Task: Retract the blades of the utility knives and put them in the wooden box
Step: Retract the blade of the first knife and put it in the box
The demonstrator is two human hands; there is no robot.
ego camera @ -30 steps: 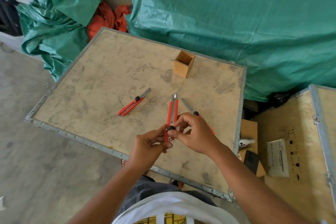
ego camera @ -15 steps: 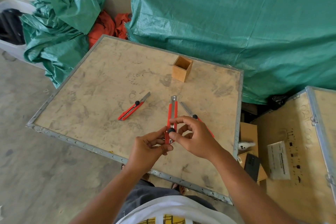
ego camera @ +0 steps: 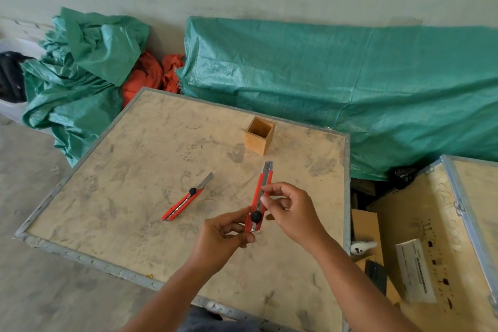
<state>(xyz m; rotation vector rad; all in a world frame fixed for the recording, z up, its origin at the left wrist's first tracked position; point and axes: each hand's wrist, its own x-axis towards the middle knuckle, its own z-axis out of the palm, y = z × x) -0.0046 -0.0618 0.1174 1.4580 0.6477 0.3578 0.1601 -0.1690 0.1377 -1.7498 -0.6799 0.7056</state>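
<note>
Over the board's near-right, I've got the red knife (ego camera: 260,197) pinched, L hand (ego camera: 221,240) on its tail, R hand (ego camera: 289,210) mid-body, slider back, blade seemingly in, so I'd confirm then carry to wooden box (ego camera: 259,135) at 12 o'clock; 2nd knife (ego camera: 186,198) waits at 9.

the right hand (ego camera: 292,213) hides part of the held knife (ego camera: 259,198); the box's (ego camera: 259,135) inside is unreadable.
</note>
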